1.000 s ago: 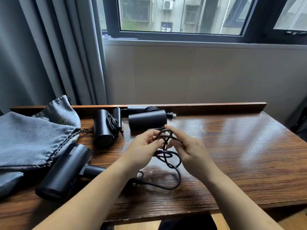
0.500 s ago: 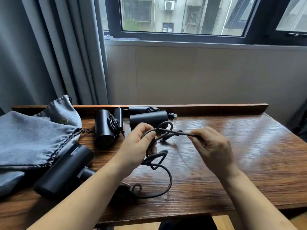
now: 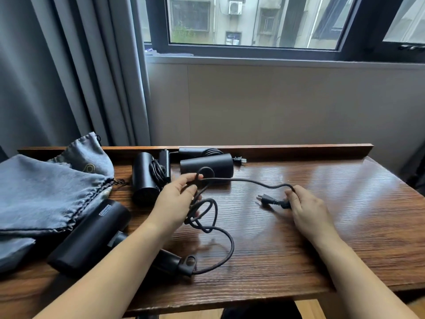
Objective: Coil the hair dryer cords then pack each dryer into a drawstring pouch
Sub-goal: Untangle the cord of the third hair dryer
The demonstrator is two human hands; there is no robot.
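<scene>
A black hair dryer lies at the near left of the wooden table, partly under my left forearm. Its black cord runs from the handle in loose loops up to my left hand, which pinches a loop. From there the cord stretches right to my right hand, which holds it just behind the plug. Two more black dryers lie at the back with their cords wound. Grey drawstring pouches are piled at the left.
A raised wooden lip runs along the table's far edge, against the wall under the window. Grey curtains hang at the left. The plug of a rear dryer pokes out at the back.
My right hand has slid right along the cord to the plug and dropped toward the table. The small coil between my hands has come undone into loose loops.
</scene>
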